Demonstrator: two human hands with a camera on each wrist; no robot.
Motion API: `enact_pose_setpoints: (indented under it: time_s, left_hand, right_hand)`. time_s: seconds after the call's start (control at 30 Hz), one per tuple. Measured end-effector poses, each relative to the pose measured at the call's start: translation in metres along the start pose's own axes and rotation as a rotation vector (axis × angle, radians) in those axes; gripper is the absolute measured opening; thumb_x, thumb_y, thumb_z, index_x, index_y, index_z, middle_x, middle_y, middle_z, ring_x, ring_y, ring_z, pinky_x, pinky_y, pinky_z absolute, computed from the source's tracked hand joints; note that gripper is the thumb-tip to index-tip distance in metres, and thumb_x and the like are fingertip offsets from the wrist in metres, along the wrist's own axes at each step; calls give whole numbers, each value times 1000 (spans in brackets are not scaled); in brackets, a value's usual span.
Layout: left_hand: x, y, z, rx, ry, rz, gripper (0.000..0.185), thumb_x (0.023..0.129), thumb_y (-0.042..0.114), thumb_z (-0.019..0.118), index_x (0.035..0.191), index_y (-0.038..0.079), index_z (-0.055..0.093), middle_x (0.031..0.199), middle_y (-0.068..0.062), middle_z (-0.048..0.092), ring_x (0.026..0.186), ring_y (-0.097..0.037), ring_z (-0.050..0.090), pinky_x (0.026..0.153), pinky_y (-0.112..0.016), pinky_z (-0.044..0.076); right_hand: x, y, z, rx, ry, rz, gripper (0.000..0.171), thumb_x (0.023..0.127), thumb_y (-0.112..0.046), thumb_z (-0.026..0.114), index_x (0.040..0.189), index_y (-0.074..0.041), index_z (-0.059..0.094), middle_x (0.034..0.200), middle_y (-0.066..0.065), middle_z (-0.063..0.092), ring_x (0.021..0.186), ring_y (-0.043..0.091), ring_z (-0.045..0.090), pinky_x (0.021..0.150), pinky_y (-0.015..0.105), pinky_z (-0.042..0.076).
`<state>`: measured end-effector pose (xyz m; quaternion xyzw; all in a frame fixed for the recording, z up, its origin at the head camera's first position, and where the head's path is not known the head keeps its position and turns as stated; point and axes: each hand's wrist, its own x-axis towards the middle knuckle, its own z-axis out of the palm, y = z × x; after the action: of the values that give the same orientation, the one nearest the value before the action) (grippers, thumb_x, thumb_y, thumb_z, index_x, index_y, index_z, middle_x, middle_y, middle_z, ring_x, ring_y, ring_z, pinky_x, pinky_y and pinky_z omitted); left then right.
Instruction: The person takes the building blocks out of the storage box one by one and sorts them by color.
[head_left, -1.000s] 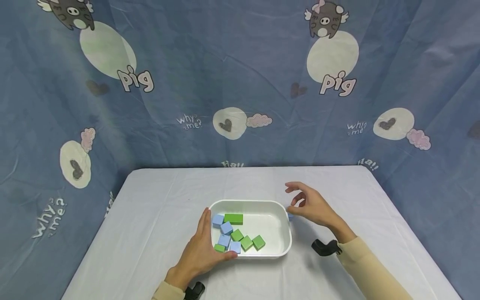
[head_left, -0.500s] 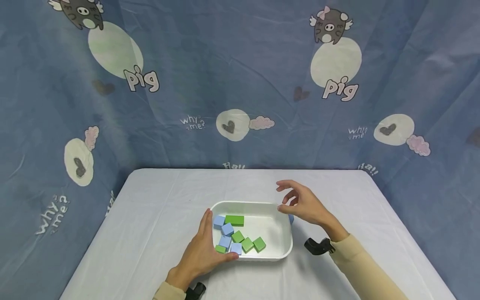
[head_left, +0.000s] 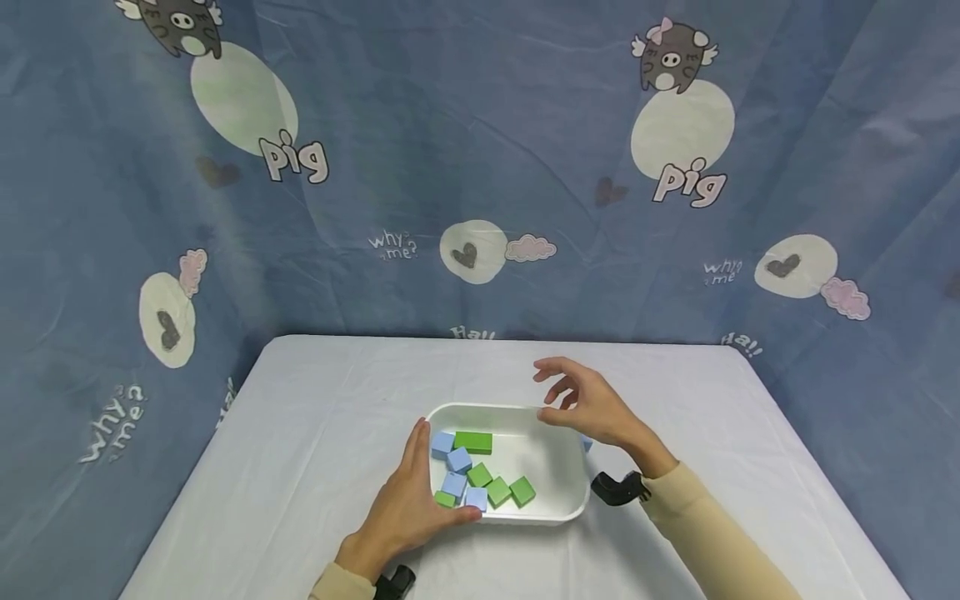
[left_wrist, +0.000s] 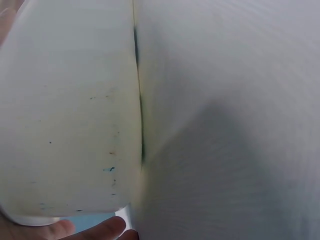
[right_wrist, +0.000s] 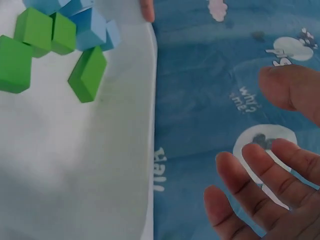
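A white plastic tray [head_left: 551, 471] sits before me, with my left hand [head_left: 405, 510] gripping its left end, thumb along the near wall and fingers by the left side. Inside, mostly to the left, lie several blue cubes [head_left: 459, 460], several green cubes [head_left: 522, 492] and a longer green block [head_left: 473, 442]. My right hand [head_left: 596, 410] hovers at the tray's far right corner. Its thumb and fingers are spread apart and loosely bent, holding nothing, as the right wrist view confirms. A blue block [head_left: 587, 443] shows outside the tray's right end, partly hidden behind the right hand.
A white cloth [head_left: 315, 417] covers the table. Behind it and at the sides hangs a blue curtain [head_left: 420, 150] with pig prints. Dark wrist camera mounts [head_left: 618, 488] stick out below both wrists.
My right hand has moved left, from beside the tray's right end to over its far right corner. The left hand and the blocks keep their places on the tray.
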<state>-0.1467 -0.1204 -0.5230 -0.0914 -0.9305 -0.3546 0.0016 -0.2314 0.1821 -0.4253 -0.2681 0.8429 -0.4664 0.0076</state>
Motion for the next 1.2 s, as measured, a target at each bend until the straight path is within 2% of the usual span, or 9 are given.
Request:
enact_pose_setpoints:
  time_s: [0.23,0.7,0.87,1.07,1.2]
  left_hand:
    - [-1,2,-1,0,3,8,151,57,76,85,163,4,6,169,-14,11,138,-36,45,104,-51,44]
    - [-2,1,-2,25,-2,26,152,57,82,80,163,3,7,169,-14,11,142,-34,40,107,-50,42]
    - [-4,1,-1,23,-2,31,152,57,82,80,163,2,7,169,-14,12,141,-33,41,105,-50,43]
    - [-4,1,-1,23,2,16,150,58,80,81,163,3,7,169,-13,11,140,-33,43,104,-50,45]
    - [-3,1,-1,14,21,31,149,59,78,83,163,2,8,168,-14,12,138,-34,45,103,-50,46]
  right_hand:
    - [3,2,10,11,-36,19,61,82,-9,84,138,-12,59,119,2,66,95,23,67,80,43,56]
    - [16,3,30,29,-73,-32,57,82,-10,83,135,-11,62,116,1,67,94,22,68,79,42,57]
    - [20,7,37,44,-90,-30,55,83,-10,83,134,-10,63,116,2,68,96,22,67,80,42,57]
    - [25,11,46,78,-106,-27,53,83,-8,84,132,-8,64,116,9,68,96,28,68,81,45,56]
    - [29,11,54,90,-131,-30,51,83,-7,83,131,-8,64,117,12,68,95,27,68,80,44,56]
